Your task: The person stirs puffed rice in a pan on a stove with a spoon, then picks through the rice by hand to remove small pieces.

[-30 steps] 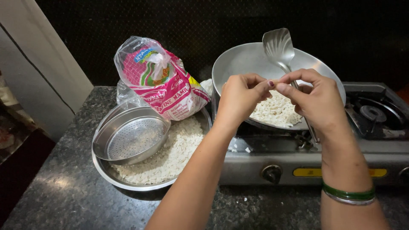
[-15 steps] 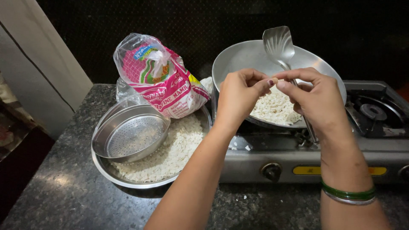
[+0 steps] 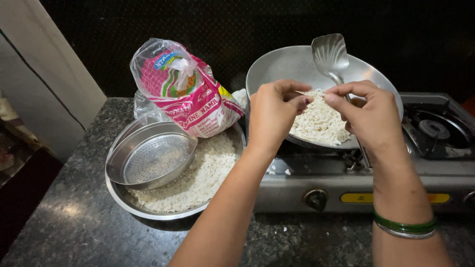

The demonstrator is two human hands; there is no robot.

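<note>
Your left hand (image 3: pixel 275 114) and right hand (image 3: pixel 368 116) pinch a small pale flake (image 3: pixel 303 93) between their fingertips, right above the white flattened rice (image 3: pixel 319 123) heaped in the shallow steel pan (image 3: pixel 277 66) sitting on the stove.

left hand (image 3: pixel 274 116) hides pan (image 3: pixel 297 64) rim at 9 o'clock; pinched bit between fingertips too tiny to tell; both forearms cut off at bottom edge.
</note>
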